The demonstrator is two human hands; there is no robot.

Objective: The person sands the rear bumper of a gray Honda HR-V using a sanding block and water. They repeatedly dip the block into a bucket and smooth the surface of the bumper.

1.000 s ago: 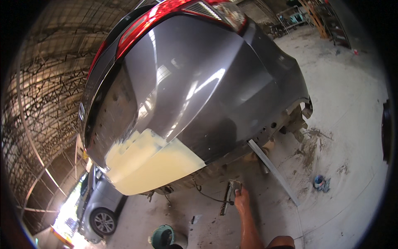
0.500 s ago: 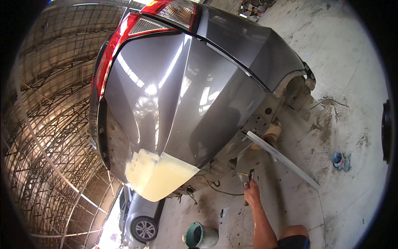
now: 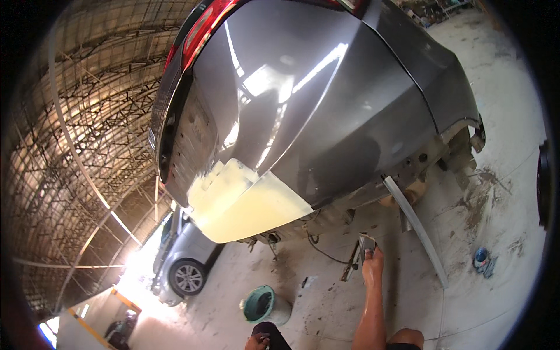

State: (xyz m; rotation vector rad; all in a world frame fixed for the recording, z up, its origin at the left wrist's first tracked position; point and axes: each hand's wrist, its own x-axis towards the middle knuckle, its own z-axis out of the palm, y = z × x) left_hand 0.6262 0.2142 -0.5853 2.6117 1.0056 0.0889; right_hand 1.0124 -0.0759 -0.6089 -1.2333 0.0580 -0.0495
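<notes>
A dark grey car rear quarter panel [image 3: 350, 116] fills the middle, raised in front of me. Its lower corner carries a pale yellow filler patch [image 3: 251, 204]. My right hand [image 3: 372, 265], below the panel's lower edge and apart from it, is closed around a flat grey piece with a yellowish edge [image 3: 366, 242]; its exact kind is unclear. At the bottom edge, beside my dark-clothed knee [image 3: 273, 333], shows my left hand [image 3: 256, 342]. Its fingers are curled, and what they hold, if anything, cannot be made out.
A green-rimmed bucket [image 3: 280, 308] stands on the floor near my left hand. Under the car, a long metal bar [image 3: 417, 230] slants to the floor. A small blue container [image 3: 481, 256] lies at right. A silver car [image 3: 186, 265] is parked beyond at left.
My view has shifted closer to the panel and its filler patch. My left hand and knee have come into view at the bottom. The right hand still grips the flat piece, now turned more upright.
</notes>
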